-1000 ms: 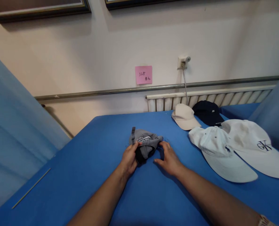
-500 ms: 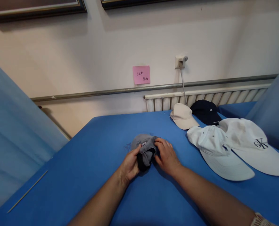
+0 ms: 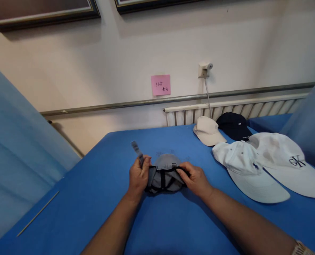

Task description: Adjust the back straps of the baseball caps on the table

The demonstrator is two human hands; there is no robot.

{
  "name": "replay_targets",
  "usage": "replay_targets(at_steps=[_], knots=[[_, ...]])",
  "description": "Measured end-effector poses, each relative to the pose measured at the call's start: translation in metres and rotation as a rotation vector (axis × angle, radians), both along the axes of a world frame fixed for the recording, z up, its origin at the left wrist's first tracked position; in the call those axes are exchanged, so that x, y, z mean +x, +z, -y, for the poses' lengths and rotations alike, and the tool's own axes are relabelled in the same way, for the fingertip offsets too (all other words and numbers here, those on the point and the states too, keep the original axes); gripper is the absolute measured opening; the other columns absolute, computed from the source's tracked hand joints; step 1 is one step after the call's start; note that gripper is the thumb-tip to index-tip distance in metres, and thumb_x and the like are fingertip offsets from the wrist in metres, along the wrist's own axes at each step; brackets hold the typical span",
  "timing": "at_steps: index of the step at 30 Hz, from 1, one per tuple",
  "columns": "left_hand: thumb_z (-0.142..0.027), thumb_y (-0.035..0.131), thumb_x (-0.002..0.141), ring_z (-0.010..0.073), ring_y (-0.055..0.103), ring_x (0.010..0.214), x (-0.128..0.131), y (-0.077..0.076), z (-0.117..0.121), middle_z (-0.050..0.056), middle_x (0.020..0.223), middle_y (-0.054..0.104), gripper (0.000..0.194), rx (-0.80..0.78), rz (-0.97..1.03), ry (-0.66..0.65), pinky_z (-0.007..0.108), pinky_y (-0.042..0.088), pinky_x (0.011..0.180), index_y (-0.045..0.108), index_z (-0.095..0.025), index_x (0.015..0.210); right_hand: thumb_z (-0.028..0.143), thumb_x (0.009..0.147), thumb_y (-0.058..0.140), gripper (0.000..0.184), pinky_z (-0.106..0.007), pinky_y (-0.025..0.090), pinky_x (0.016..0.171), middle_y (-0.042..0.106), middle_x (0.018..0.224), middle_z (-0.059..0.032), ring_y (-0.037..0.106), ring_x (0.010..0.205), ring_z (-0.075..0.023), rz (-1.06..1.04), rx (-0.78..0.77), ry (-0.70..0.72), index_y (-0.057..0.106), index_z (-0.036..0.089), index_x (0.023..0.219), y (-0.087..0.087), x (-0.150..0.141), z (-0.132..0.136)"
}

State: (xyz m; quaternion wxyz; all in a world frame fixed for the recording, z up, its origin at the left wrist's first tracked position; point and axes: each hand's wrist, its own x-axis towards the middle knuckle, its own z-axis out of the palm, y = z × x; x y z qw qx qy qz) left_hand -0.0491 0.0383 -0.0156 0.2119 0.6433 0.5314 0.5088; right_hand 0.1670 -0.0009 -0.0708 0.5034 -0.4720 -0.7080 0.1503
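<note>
A grey baseball cap is held at the middle of the blue table, its dark-taped inside facing me. My left hand is closed on its left edge, and the cap's loose back strap sticks up past the fingers. On the opposite edge, my right hand pinches the rim between thumb and fingers. The cap's brim is hidden from me or cannot be made out.
Several caps lie to the right: a beige cap, a navy cap, a pale cap and a white cap. A thin stick rests at left on the blue table. Behind stands a radiator.
The folded grey cap has been spread open, showing its inside. My left hand has shifted left and up, with the strap now loose above it. My right hand has moved slightly right.
</note>
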Motion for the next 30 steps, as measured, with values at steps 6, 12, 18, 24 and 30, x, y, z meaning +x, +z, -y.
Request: replay_targets(at_steps=[6, 12, 18, 24, 30], knots=[[-0.019, 0.06, 0.077, 0.0216, 0.063, 0.088, 0.016, -0.012, 0.012, 0.006, 0.097, 0.068, 0.03, -0.011, -0.523, -0.285, 0.033, 0.047, 0.08, 0.063, -0.02, 0.106, 0.029, 0.089, 0.052, 0.012, -0.028, 0.047, 0.064, 0.068, 0.079, -0.0017, 0.063, 0.068, -0.0165, -0.107, -0.045, -0.118, 0.061, 0.022, 0.092, -0.004, 0.002, -0.005], [-0.013, 0.061, 0.074, 0.0238, 0.061, 0.083, 0.02, -0.021, 0.009, 0.007, 0.091, 0.069, 0.028, -0.11, -0.418, -0.424, 0.034, 0.044, 0.078, 0.069, -0.024, 0.099, 0.031, 0.088, 0.054, 0.015, -0.027, 0.047, 0.06, 0.065, 0.075, -0.0008, 0.057, 0.06, -0.0143, -0.223, -0.12, -0.093, 0.061, 0.02, 0.095, -0.014, 0.0, -0.009], [-0.022, 0.068, 0.075, 0.0277, 0.057, 0.095, 0.024, -0.01, 0.022, 0.009, 0.099, 0.068, 0.027, -0.109, -0.147, -0.502, 0.038, 0.039, 0.092, 0.071, -0.026, 0.101, 0.03, 0.086, 0.056, 0.031, -0.028, 0.052, 0.065, 0.067, 0.084, -0.0026, 0.064, 0.069, -0.0152, -0.408, -0.203, 0.015, 0.059, 0.019, 0.116, -0.02, -0.006, -0.009], [-0.015, 0.062, 0.076, 0.0246, 0.06, 0.096, 0.028, -0.006, 0.036, 0.008, 0.101, 0.069, 0.037, -0.082, -0.115, -0.54, 0.036, 0.04, 0.094, 0.068, -0.024, 0.111, 0.03, 0.088, 0.055, 0.02, -0.028, 0.054, 0.072, 0.07, 0.091, -0.0039, 0.067, 0.08, -0.0168, -0.438, -0.186, 0.087, 0.063, 0.02, 0.104, -0.013, -0.007, -0.002], [-0.025, 0.054, 0.085, 0.0161, 0.058, 0.07, 0.033, -0.006, 0.035, 0.004, 0.08, 0.065, 0.019, -0.312, 0.141, -0.547, 0.028, 0.045, 0.071, 0.068, -0.018, 0.096, 0.032, 0.088, 0.055, 0.019, -0.027, 0.051, 0.066, 0.069, 0.087, -0.0028, 0.064, 0.072, -0.0153, -0.412, -0.194, 0.076, 0.063, 0.02, 0.102, -0.013, -0.008, -0.002]])
